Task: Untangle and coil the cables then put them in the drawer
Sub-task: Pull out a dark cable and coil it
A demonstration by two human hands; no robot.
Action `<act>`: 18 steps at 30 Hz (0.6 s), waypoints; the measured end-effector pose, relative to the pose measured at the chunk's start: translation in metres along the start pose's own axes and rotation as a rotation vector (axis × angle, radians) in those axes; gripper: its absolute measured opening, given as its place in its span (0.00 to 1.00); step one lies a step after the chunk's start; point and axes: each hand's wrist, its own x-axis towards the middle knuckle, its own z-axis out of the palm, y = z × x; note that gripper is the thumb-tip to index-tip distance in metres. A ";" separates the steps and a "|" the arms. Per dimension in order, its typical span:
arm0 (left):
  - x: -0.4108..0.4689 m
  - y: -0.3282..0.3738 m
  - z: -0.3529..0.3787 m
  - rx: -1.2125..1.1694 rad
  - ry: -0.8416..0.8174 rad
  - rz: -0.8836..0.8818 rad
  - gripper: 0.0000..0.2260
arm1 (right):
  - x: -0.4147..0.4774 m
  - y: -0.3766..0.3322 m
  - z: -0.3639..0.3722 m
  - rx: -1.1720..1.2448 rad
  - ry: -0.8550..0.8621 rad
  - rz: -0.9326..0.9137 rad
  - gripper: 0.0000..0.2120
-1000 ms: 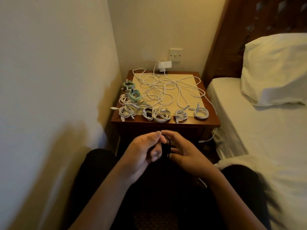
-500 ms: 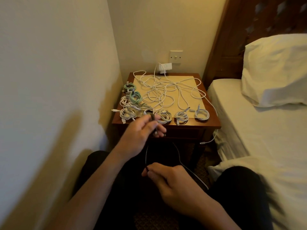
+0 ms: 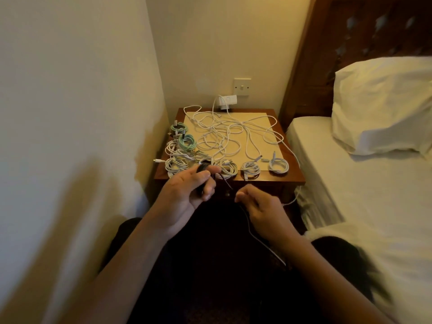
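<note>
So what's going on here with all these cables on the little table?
A person is winding a thin black cable: the left hand grips its small coil while the right hand pinches the loose strand. On the wooden bedside table, several coiled white cables and two green coils sit finished, but a tangle of white cables lies unsorted in the middle.

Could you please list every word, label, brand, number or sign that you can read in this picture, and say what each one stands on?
No text can be read anywhere.
Wall switch: plain face, no visible marking.
White adapter below it: any print is too small to tell.
Coiled cables on the nightstand: plugs too small and blurred.
Black cable held by the left hand and right hand: no print shows.
</note>
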 end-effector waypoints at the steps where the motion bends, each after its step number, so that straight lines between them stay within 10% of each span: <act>1: 0.005 0.000 0.002 -0.034 0.005 0.022 0.12 | -0.008 -0.004 0.012 -0.011 -0.071 -0.008 0.07; 12: 0.021 -0.013 -0.025 1.014 -0.120 -0.018 0.10 | -0.005 -0.067 -0.037 -0.219 -0.175 -0.153 0.10; 18: 0.019 0.011 -0.044 1.077 -0.241 -0.216 0.12 | 0.037 -0.004 -0.099 -0.231 -0.131 -0.091 0.08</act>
